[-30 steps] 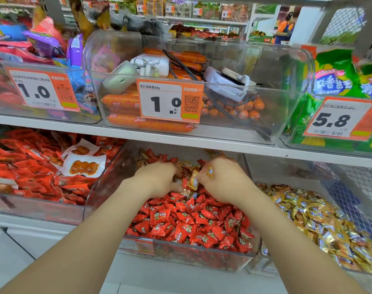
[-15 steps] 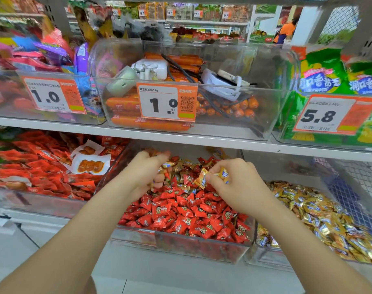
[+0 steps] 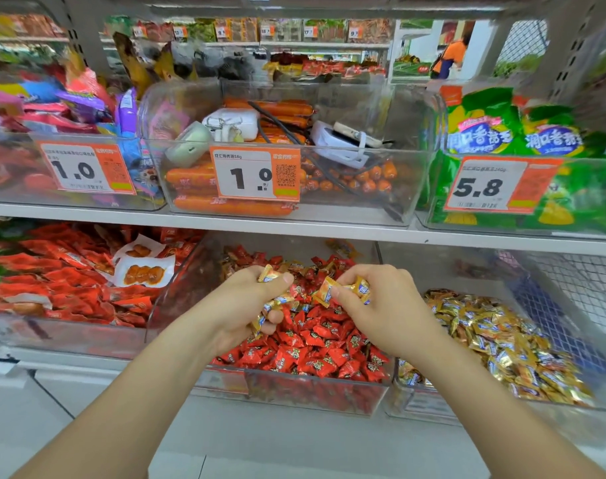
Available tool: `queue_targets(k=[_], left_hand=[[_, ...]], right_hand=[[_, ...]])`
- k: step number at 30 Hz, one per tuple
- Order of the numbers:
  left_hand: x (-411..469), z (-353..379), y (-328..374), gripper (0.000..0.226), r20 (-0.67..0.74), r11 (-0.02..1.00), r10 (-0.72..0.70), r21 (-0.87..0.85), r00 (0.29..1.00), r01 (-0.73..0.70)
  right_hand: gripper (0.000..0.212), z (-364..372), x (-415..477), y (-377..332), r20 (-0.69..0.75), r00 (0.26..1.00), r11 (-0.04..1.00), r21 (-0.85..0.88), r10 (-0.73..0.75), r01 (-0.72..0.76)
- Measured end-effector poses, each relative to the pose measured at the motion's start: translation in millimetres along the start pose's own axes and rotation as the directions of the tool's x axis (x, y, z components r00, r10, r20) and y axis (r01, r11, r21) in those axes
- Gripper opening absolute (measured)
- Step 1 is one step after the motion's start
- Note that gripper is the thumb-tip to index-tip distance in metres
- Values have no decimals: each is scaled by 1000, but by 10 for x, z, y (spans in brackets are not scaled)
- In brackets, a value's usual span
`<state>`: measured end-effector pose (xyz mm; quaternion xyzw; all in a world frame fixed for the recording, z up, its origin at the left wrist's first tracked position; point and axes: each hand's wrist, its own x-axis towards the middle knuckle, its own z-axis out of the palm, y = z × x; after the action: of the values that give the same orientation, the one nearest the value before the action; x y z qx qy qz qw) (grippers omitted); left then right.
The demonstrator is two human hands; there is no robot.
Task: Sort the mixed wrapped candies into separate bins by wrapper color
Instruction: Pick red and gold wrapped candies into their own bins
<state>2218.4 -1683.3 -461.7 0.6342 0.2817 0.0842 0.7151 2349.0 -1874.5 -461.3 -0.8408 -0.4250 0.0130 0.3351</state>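
A clear middle bin (image 3: 315, 392) on the lower shelf holds a heap of red-wrapped candies (image 3: 315, 347) with a few gold ones mixed in at the back. Above that heap my left hand (image 3: 246, 305) grips several gold-wrapped candies (image 3: 272, 302), which stick out of my fist. My right hand (image 3: 381, 305) pinches gold-wrapped candies (image 3: 343, 288) between thumb and fingers, over the same bin. To the right, another clear bin (image 3: 501, 409) holds a pile of gold-wrapped candies (image 3: 495, 340).
A bin of red snack packets (image 3: 63, 288) stands at the lower left. The upper shelf (image 3: 294, 229) carries bins of sausages (image 3: 232, 205), mixed packets and green bags (image 3: 512, 133), with price tags on their fronts. A wire mesh panel (image 3: 577, 288) closes the right side.
Both hands have risen a little off the red heap, each with gold candies. More gold wrappers now show in my left fist.
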Motion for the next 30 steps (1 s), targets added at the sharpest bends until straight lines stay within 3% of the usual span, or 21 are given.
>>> queue_targets(k=[5,11,13,16,18,21,22,25,27,30], left_hand=[[8,179,12,28,66,998,58,-39,996,-56],[24,276,-12,29,-43,991,129,35,991,-127],[-17,288,-6,29,-40,989,144,39,989,-143],[-171,388,6,30,31,985,133,110,991,-136],[-304,546,19,27,100,980,117,150,988,-131],[-471,900,66,16,231,974,113,164,966,-154],[-503,1043,87,13,269,971,127,161,955,-174],[-497,1525,130,9,327,923,208,246,922,-295],[-367,1865,87,10,306,821,304,397,902,-411],[-21,2316,-101,7,236,608,458,620,857,-496]], right_hand=[[20,7,-19,-65,57,998,999,-30,-29,30],[20,-99,-63,-155,-26,1000,991,-135,-10,7],[18,-199,-78,-112,-70,997,999,0,39,-39],[25,-438,-114,120,3,961,914,308,276,-264],[29,-590,-135,445,-47,905,856,347,424,-383],[16,-741,-197,955,-183,853,871,151,489,-467],[11,-776,-250,1084,-152,870,883,65,469,-465],[26,-888,-452,1374,43,910,903,-152,412,-402],[33,-984,-572,1503,98,911,905,-195,402,-378],[48,-1036,-698,1710,20,923,899,-233,385,-371]])
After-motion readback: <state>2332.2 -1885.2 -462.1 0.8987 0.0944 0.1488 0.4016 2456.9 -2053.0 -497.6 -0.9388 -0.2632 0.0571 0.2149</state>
